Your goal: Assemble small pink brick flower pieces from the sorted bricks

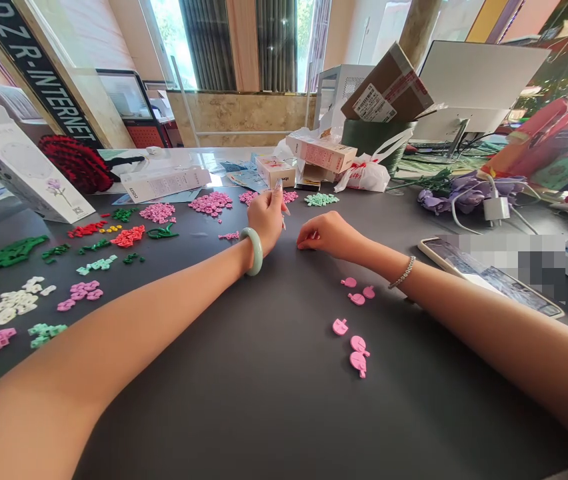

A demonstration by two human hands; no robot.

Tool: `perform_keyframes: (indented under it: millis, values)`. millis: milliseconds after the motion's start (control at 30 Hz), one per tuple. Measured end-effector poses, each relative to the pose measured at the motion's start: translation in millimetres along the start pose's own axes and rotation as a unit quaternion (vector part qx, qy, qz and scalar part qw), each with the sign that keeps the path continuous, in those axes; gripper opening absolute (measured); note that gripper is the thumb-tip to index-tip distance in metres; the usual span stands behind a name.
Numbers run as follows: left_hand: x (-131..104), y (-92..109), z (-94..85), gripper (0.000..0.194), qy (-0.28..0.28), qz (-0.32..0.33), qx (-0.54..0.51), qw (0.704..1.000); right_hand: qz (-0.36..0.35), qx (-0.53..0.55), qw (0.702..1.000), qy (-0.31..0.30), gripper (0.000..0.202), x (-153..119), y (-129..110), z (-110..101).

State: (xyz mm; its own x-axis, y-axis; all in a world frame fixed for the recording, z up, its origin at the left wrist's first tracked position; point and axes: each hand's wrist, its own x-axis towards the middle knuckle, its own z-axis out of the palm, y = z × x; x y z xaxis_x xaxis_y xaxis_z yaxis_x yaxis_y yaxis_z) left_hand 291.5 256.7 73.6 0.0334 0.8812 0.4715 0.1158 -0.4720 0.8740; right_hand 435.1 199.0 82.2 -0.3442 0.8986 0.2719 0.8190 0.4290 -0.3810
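Observation:
My left hand, with a pale green bangle at the wrist, is raised near the pink piles, its fingers pinched; what they hold is too small to name. My right hand rests low over the dark table, fingers curled together around something pink that is mostly hidden. Between the two hands is a small gap. Several loose pink pieces lie below my right forearm. Beyond my left hand are piles of small pink pieces, and a mint green pile sits behind my right hand.
Green, red, white and purple pieces spread over the left side. A white box stands at the back left. Small cartons and a plastic bag are at the back. On the right lie a phone, a charger and purple flowers.

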Motion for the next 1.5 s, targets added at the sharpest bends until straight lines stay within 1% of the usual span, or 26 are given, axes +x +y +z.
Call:
perform_keyframes:
  millis: [67, 133, 300, 467, 533, 600, 700, 800, 933, 1033, 1200, 1400, 1500]
  values:
    - [-1, 0, -0.1, 0.055, -0.013, 0.009, -0.002, 1.0, 0.033, 0.025, 0.999, 0.005, 0.01, 0, -1, 0]
    - [-2, 1, 0.0, 0.055, -0.019, 0.01, -0.006, 1.0, 0.05, 0.049, 0.998, 0.01, 0.009, 0, -1, 1]
    - [-2, 1, 0.6, 0.055, -0.019, 0.0, -0.021, 1.0, 0.051, 0.121, 0.991, 0.017, 0.012, -1, 3, 1]
    - [-3, 3, 0.7, 0.053, -0.018, -0.011, -0.026, 0.999, 0.056, 0.255, 0.965, -0.005, 0.012, -1, 10, -2]
    - [-3, 3, 0.5, 0.052, -0.017, -0.017, -0.031, 0.999, 0.057, 0.281, 0.958, 0.006, 0.013, -1, 12, -4]
    - [-3, 4, 0.3, 0.053, -0.018, -0.015, -0.029, 0.999, 0.056, 0.285, 0.957, 0.02, 0.012, 0, 14, -7]
    - [-3, 3, 0.2, 0.054, -0.017, -0.011, -0.02, 1.0, 0.058, 0.266, 0.962, 0.019, 0.011, 0, 15, -13]
    - [-3, 2, 0.5, 0.053, -0.019, -0.012, -0.013, 1.0, 0.063, 0.208, 0.976, -0.01, 0.012, -1, 15, -22]
    - [-3, 2, 1.1, 0.052, -0.025, -0.017, -0.021, 0.999, 0.044, 0.113, 0.992, -0.035, 0.025, -2, 13, -33]
    - [-3, 2, 1.4, 0.052, -0.029, -0.019, -0.031, 0.999, 0.028, 0.084, 0.995, -0.052, 0.031, -3, 11, -35]
    - [-3, 3, 1.3, 0.054, -0.038, -0.018, -0.033, 0.999, 0.026, 0.051, 0.993, -0.102, 0.021, -3, 10, -35]
    - [-4, 4, 1.1, 0.053, -0.038, -0.013, -0.03, 0.999, 0.021, 0.025, 0.995, -0.097, 0.01, -1, 11, -34]
    - [-4, 5, 1.2, 0.053, -0.039, -0.019, -0.031, 0.999, 0.021, -0.002, 0.994, -0.106, 0.006, -2, 10, -34]
